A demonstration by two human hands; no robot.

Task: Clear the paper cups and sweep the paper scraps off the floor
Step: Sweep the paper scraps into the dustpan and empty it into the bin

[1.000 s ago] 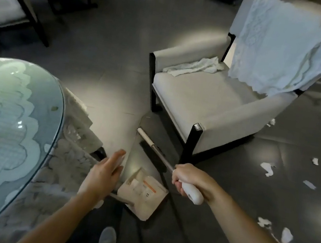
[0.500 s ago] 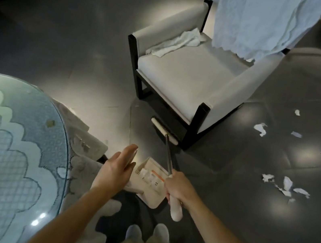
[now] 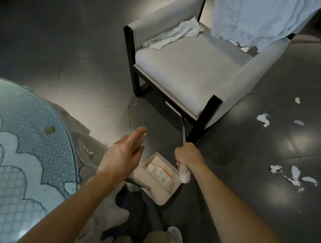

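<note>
Since half a second ago the broom [image 3: 183,128] has slid forward, so its head, which lay in the open before the front leg of the chair [image 3: 185,68], is now hidden beneath the seat; only the thin shaft shows, running up from the right hand [image 3: 186,157], which is clamped round the pale grip near its end; that low, reaching hold looks meant to rake out whatever lies under the chair.

The left hand [image 3: 122,155] hangs with its fingers straight and together, gripping nothing I can make out; a pale blur along the fingertips may be a handle, but I cannot tell.

Just below and between the hands sits the beige dustpan [image 3: 163,198], mouth towards the chair, apparently parked close so sweepings travel a short way.

The paper scraps [image 3: 294,174] are on the dark floor [image 3: 62,41] to the right, well apart from the pan, in two loose scatters; none is gathered yet, so the sweeping seems barely begun; no paper cups are in view.

A lace cloth [image 3: 258,16] drapes the chair back, a crumpled towel [image 3: 174,35] lies on the seat, and a glass-topped table [image 3: 17,118] stands at the left.
</note>
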